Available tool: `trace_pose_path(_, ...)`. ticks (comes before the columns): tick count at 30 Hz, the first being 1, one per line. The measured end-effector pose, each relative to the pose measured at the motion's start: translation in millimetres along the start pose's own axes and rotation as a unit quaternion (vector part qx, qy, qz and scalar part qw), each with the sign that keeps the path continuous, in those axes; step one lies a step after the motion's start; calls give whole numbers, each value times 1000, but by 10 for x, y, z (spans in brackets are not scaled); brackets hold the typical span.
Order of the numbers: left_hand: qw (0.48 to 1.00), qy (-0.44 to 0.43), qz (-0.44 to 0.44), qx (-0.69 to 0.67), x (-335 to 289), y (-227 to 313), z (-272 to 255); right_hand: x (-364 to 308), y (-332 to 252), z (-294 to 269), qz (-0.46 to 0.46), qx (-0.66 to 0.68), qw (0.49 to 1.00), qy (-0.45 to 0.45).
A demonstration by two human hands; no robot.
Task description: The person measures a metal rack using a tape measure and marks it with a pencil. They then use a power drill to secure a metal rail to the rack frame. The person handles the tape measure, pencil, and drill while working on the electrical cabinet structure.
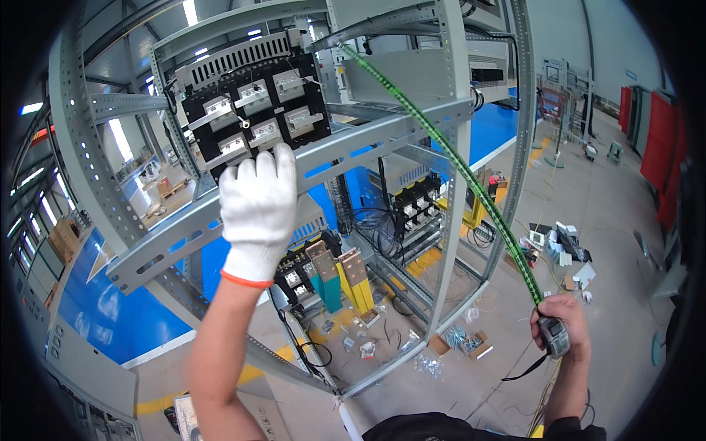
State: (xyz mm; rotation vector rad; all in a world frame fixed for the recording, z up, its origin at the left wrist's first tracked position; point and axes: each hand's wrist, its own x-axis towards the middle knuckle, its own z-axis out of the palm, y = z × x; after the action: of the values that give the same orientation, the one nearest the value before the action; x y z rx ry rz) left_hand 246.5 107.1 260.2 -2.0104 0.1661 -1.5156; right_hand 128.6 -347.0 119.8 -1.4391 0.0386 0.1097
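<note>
My left hand, in a white knit glove with an orange cuff, has its fingers hooked over a grey slotted metal crossbar of a cabinet frame. Bare, my right hand grips a tape measure with a black strap, low at the right. Its green tape blade is pulled out and slants up and left to the upper part of the frame, where its end lies near a beam. Just beyond my gloved fingers is a black breaker unit with several silvery terminals.
Perforated uprights stand on both sides. Lower in the frame sit another breaker, and copper bars with green and yellow sleeves. Boxes of bolts, loose cables and scraps lie on the floor. Red panels lean at the right.
</note>
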Motion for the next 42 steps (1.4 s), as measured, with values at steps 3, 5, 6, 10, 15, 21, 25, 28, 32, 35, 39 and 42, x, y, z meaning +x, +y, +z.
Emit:
trace_pose_path(3, 1000, 16, -10, -10, -94, 58, 62, 47, -255, 14, -14, -69, 997, 18)
trace_pose_path(5, 997, 52, 13, -46, -142, 63, 90, 8, -501, 70, -22, -110, 993, 33)
trace_pose_path(6, 997, 42, 18, -58, -182, 83, 97, 38, -569, 83, -37, -124, 991, 21)
trace_pose_path(10, 994, 46, -4, -100, -303, 134, 120, 200, -819, 248, -42, -183, 981, 56)
trace_pose_path(15, 988, 48, -24, -146, -376, 137, 220, 503, -1227, 665, -27, -278, 958, 67)
trace_pose_path(21, 981, 38, -50, -186, -407, 121, 278, 885, -1628, 1225, -35, -363, 930, 42)
trace_pose_path(25, 978, 58, -54, -191, -418, 96, 267, 1009, -1638, 1334, -62, -408, 908, 75)
trace_pose_path(28, 979, 19, -29, -201, -418, 53, 267, 1030, -1637, 1383, -56, -416, 904, 87)
trace_pose_path(32, 985, 9, -10, -171, -444, 56, 301, 1025, -1627, 1422, -53, -412, 905, 95)
trace_pose_path(35, 991, -3, 6, -133, -476, 12, 294, 1083, -1661, 1548, -43, -410, 907, 83)
trace_pose_path(39, 989, 6, 9, -147, -469, 19, 291, 931, -1728, 1702, -23, -416, 903, 109)
trace_pose_path(42, 990, 5, 10, -144, -464, 32, 289, 958, -1716, 1743, -22, -417, 902, 107)
